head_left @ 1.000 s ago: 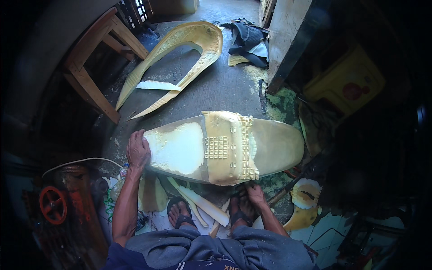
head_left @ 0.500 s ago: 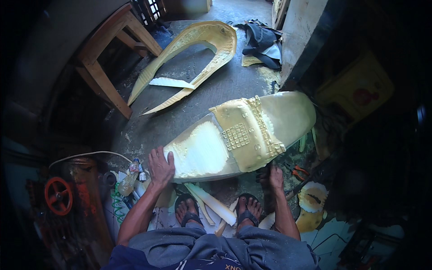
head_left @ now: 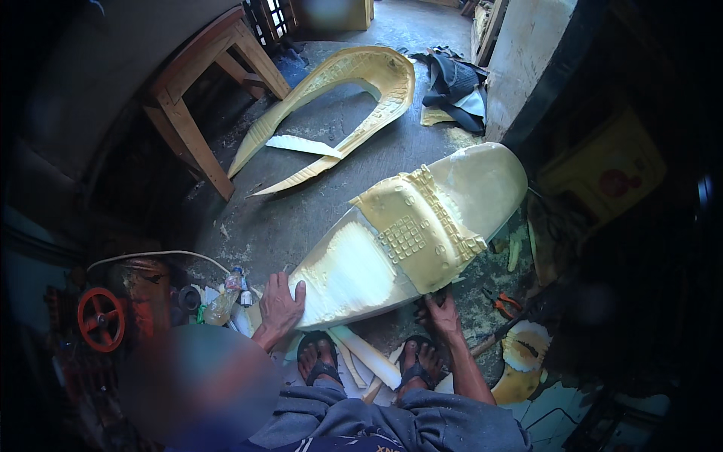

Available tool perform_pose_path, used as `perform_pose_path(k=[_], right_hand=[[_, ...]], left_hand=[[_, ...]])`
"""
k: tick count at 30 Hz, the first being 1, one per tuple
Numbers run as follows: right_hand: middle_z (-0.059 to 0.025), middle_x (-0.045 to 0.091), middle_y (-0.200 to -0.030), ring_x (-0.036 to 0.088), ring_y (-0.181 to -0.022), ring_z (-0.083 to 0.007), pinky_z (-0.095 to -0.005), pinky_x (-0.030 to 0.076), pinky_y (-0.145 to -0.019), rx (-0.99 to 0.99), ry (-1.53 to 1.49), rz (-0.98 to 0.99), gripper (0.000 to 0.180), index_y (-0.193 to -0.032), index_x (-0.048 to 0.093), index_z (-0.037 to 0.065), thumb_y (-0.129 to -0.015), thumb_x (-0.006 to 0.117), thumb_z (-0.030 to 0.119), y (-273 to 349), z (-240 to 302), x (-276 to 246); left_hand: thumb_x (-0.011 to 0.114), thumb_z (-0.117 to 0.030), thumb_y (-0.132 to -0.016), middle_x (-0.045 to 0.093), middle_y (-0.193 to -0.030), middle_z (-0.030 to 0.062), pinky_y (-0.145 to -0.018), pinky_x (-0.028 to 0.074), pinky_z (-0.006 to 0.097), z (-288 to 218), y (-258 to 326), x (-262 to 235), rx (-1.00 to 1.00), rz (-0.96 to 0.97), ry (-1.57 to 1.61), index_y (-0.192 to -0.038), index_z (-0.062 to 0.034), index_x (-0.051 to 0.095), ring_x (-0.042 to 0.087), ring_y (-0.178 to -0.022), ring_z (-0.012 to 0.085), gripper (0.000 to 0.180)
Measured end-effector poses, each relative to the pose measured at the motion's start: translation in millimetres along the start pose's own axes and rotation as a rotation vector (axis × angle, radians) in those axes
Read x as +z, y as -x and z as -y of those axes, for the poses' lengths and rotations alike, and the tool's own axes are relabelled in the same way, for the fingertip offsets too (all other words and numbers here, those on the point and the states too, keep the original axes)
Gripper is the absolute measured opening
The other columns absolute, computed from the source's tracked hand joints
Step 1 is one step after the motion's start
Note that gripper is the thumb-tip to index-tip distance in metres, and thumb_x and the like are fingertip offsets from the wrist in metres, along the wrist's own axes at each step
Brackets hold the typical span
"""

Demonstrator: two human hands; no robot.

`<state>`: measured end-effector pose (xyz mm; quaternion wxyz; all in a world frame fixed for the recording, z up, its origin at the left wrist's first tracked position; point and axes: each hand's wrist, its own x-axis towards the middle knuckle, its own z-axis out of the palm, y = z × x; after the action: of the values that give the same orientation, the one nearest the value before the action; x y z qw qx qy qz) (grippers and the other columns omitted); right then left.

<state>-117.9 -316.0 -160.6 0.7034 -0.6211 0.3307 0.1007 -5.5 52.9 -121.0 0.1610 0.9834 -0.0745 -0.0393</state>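
A long motorcycle seat [head_left: 343,275] of cream and yellow foam on a grey base lies slanted in front of me, its narrow end toward my left. Across its middle is a moulded foam piece [head_left: 410,233] with a raised grid pattern. My left hand [head_left: 282,305] grips the narrow end, thumb on top and fingers along the far side. Below the near edge, my right hand [head_left: 444,320] has its fingers curled at the underside, where the tips are partly hidden. Long foam offcuts [head_left: 367,354] lie between my feet.
A U-shaped foam piece [head_left: 395,79] lies farther off with a pale strip [head_left: 305,145] across it. A wooden stool [head_left: 184,124] stands at left, dark cloth [head_left: 456,87] by the wall. Orange-handled pliers [head_left: 503,303] lie right; a red handwheel [head_left: 102,320] is at left.
The seat's narrow end has swung nearer to me, with my left hand on it. My right hand has shifted slightly left and lower along the near edge. The view has shifted slightly too.
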Motion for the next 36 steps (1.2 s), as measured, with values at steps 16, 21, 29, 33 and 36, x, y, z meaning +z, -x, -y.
perform_pose_path(k=[16, 21, 29, 33, 36], right_hand=[[-0.0148, 0.073, -0.097, 0.072, -0.093, -0.0261, -0.0385, 0.055, -0.088, -0.003, 0.58, -0.084, 0.058, -0.151, 0.051, 0.008, -0.097, 0.063, 0.028, 43, -14, -24], [-0.0202, 0.075, -0.116, 0.073, -0.105, -0.0293, -0.0375, 0.055, -0.094, 0.086, 0.505, -0.133, 0.047, -0.142, 0.062, 0.011, -0.098, 0.062, 0.027, 60, -15, -36], [-0.0189, 0.076, -0.111, 0.074, -0.101, -0.0268, -0.0357, 0.056, -0.091, -0.014, 0.506, -0.099, 0.042, -0.135, 0.065, 0.004, -0.099, 0.063, 0.024, 50, 13, -35], [-0.0204, 0.075, -0.112, 0.075, -0.098, -0.0266, -0.0359, 0.057, -0.088, -0.098, 0.394, 0.114, 0.041, -0.131, 0.068, 0.003, -0.098, 0.067, 0.027, 43, 63, -25], [-0.0186, 0.077, -0.106, 0.075, -0.094, -0.0254, -0.0362, 0.057, -0.086, -0.307, 0.616, 0.298, 0.037, -0.123, 0.072, 0.002, -0.097, 0.069, 0.029, 48, 112, -17]], left_hand=[[0.076, -0.039, -0.091, 0.059, -0.132, 0.0205, -0.103, 0.045, 0.059, -23, -288, 51, 0.298, -0.178, -0.234, -0.139, -0.0046, 0.051, 0.059, -0.124, 0.0389, 0.065], [0.075, -0.036, -0.091, 0.064, -0.129, 0.0176, -0.109, 0.039, 0.064, -23, -346, 64, -0.011, 0.148, -0.171, -0.145, -0.0198, 0.05, 0.062, -0.125, 0.038, 0.062], [0.064, -0.031, -0.104, 0.066, -0.078, 0.0016, -0.067, 0.048, 0.031, -65, -323, -113, 0.32, -0.311, 0.446, -0.12, -0.0075, 0.072, 0.055, -0.074, 0.008, 0.03], [0.06, -0.035, -0.107, 0.07, -0.096, 0.003, -0.074, 0.051, 0.027, -77, -262, -238, 0.38, -0.365, 0.667, -0.126, -0.0006, 0.067, 0.061, -0.082, 0.01, 0.04], [0.065, -0.039, -0.104, 0.069, -0.114, 0.0092, -0.091, 0.052, 0.031, -79, -209, -303, 0.189, -0.418, 0.924, -0.134, 0.0024, 0.062, 0.065, -0.102, 0.015, 0.051]])
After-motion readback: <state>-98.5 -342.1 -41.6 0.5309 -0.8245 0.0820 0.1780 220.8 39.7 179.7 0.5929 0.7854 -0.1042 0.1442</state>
